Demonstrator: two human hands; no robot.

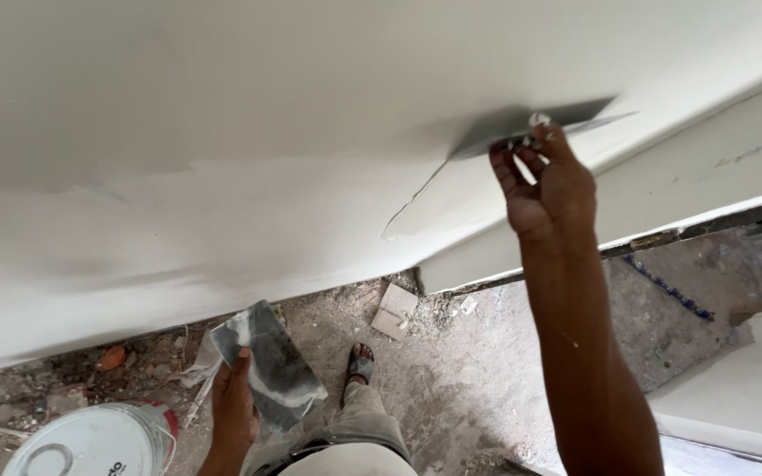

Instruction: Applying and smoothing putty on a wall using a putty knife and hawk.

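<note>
white plastered wall (222,159) fills most of the view, smooth and pale, with a thin curved ridge of wet putty (412,201) trailing down from the blade pressed to it. below lies a rough concrete floor (469,388) strewn with rubble, dust and a small pale tile piece (395,310); a sandalled foot (361,363) stands on it. a white bucket (90,441) with a lid and red band sits at the lower left, its contents hidden. the right hand (547,189) is raised, fingers curled and pinching the edge of a thin metal putty blade (531,123), which lies flat against the wall. the left hand (234,401) hangs low near the bucket, fingers closed around a second flat blade (268,363) smeared with white and grey putty, held tilted above the floor.
</note>
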